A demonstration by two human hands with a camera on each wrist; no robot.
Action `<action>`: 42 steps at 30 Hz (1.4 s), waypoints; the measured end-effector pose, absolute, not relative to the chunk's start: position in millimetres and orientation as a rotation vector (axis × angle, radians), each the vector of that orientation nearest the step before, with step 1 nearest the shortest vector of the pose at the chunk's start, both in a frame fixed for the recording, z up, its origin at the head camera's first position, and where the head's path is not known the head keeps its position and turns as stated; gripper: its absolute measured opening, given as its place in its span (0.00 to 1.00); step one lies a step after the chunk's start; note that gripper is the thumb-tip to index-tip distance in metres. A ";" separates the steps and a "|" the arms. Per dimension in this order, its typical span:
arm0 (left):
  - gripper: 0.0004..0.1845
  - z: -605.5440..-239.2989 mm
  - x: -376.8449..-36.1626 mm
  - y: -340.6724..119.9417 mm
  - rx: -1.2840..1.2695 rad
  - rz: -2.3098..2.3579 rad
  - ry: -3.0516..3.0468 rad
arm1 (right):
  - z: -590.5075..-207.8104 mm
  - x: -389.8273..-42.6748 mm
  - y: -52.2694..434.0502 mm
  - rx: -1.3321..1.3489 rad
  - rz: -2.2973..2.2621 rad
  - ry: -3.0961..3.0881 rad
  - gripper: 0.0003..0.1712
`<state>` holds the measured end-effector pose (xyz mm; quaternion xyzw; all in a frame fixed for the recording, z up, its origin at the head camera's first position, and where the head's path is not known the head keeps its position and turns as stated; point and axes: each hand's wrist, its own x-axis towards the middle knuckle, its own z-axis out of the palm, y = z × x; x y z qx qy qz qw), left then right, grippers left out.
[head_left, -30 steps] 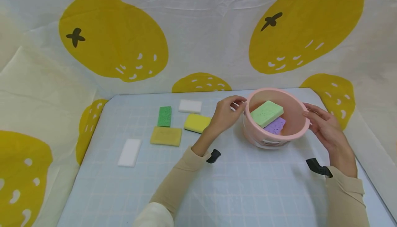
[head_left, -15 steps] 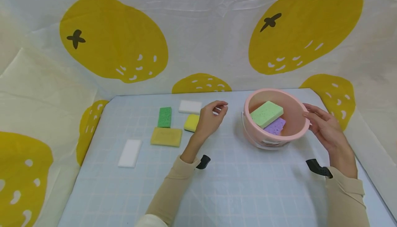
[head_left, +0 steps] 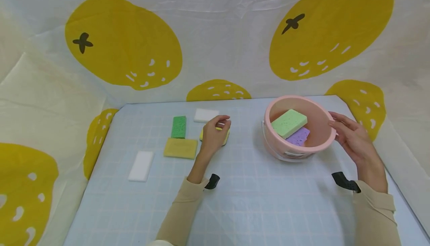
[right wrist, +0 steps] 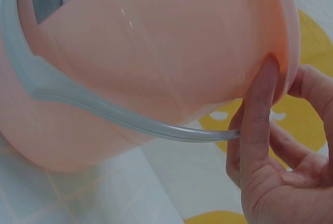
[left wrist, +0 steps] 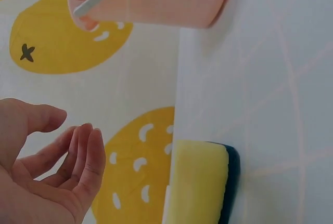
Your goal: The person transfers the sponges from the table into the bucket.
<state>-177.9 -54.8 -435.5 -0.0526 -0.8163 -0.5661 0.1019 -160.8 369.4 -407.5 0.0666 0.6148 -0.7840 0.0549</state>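
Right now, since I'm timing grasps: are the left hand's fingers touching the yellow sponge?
Apart. In the left wrist view, the left hand has its fingers clear of the yellow sponge, with printed backdrop showing between.

A pink bucket (head_left: 273,148) stands upright near the far right corner of the table (head_left: 268,201), pale handle (right wrist: 130,121) lowered, a light-green sponge (head_left: 289,123) overlapping a purple sponge (head_left: 299,137) inside. A dark-bottomed yellow sponge (left wrist: 199,182) lies flat toward the far edge.

Beige sleeves (head_left: 376,220), folded cuffs (head_left: 374,198), black wrist attachments (head_left: 346,182)
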 end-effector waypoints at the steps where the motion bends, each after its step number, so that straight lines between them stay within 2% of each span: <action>1: 0.10 -437.4 -177.4 -56.7 -0.128 -1.675 -2.407 | -407.6 -161.0 369.4 0.198 -2.380 1.869 0.18; 10: 0.13 -453.2 -168.0 -65.7 0.158 -1.650 -2.369 | -408.0 -160.9 369.0 0.181 -2.403 1.854 0.18; 18: 0.15 -470.6 -160.3 -73.4 0.295 -1.572 -2.343 | -407.3 -161.5 367.3 0.163 -2.389 1.875 0.19; 30: 0.25 -483.8 -150.2 -75.6 0.426 -1.427 -2.458 | -408.0 -161.6 367.9 0.163 -2.395 1.886 0.19; 37: 0.37 -485.0 -148.1 -72.9 0.485 -1.424 -2.480 | -408.6 -161.6 366.7 0.162 -2.384 1.896 0.20; 42: 0.34 -482.6 -146.9 -71.6 0.503 -1.485 -2.475 | -408.9 -161.0 366.4 0.168 -2.388 1.902 0.19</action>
